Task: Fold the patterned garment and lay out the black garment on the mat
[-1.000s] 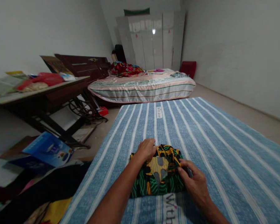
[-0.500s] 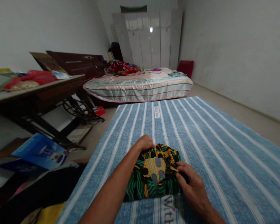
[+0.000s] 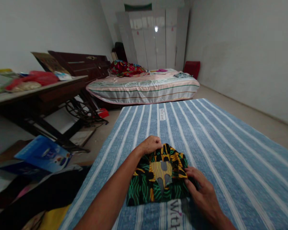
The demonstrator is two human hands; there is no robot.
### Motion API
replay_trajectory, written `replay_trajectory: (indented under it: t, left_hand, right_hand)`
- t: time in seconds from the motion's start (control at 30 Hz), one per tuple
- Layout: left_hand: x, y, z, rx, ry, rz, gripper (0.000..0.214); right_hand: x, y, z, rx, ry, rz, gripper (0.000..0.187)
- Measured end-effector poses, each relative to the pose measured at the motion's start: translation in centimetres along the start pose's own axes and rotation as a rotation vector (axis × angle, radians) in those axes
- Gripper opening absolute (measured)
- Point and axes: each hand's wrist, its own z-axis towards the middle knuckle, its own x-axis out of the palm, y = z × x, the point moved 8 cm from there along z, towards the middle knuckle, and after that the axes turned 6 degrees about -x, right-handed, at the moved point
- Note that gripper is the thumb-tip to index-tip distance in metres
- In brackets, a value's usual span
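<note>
A black, green and yellow patterned garment (image 3: 156, 191) lies bunched and partly folded on the blue striped cover (image 3: 220, 153). Its exact kind cannot be made out. A yellow and grey patch of a different look shows in its middle. My left hand (image 3: 150, 144) is closed on the far edge of the garment, fingers curled, the forearm crossing its left side. At the right edge, my right hand (image 3: 203, 189) pinches the fabric between thumb and fingers.
The covered surface has a "With love" label (image 3: 162, 114). Beyond it stands a bed (image 3: 144, 91) with a red floral blanket (image 3: 126, 68). To the left are a treadle sewing table (image 3: 62, 88) and a blue box (image 3: 44, 153). A wardrobe (image 3: 148, 41) stands at the back.
My left hand has moved slightly away from me with the garment's far edge. My right hand has shifted a little to the right, and the garment looks slightly more spread out.
</note>
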Motion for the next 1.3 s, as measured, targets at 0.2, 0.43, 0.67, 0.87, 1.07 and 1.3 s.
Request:
replay_trajectory:
  t: [0.2, 0.43, 0.67, 0.87, 1.07, 1.3]
  left_hand:
    - [-0.1, -0.8, -0.6, 0.039, -0.040, 0.052, 0.018]
    - [-0.3, -1.4, -1.1, 0.040, -0.093, 0.087, 0.020]
    - [-0.3, -1.8, -1.3, 0.045, -0.108, 0.098, 0.020]
    - [-0.3, -1.5, -1.3, 0.046, -0.117, 0.091, 0.017]
    - [-0.3, -1.0, -1.1, 0.036, -0.135, 0.063, 0.016]
    - [-0.3, -0.8, -1.2, 0.036, -0.127, 0.016, 0.019]
  right_hand:
    - [-0.3, -0.5, -0.3, 0.099, 0.036, -0.027, 0.022]
    - [-0.5, 1.5, 1.6, 0.111, 0.064, -0.108, 0.047]
    - [3.3, 4.2, 7.1, -0.106, 0.249, -0.459, 0.057]
    - [6.2, 3.8, 10.1, -0.035, 0.439, -0.654, 0.056]
    - [4.9, 1.2, 10.9, 0.088, 0.282, -0.444, 0.051]
    - [3.5, -0.2, 11.5, 0.112, 0.147, -0.143, 0.038]
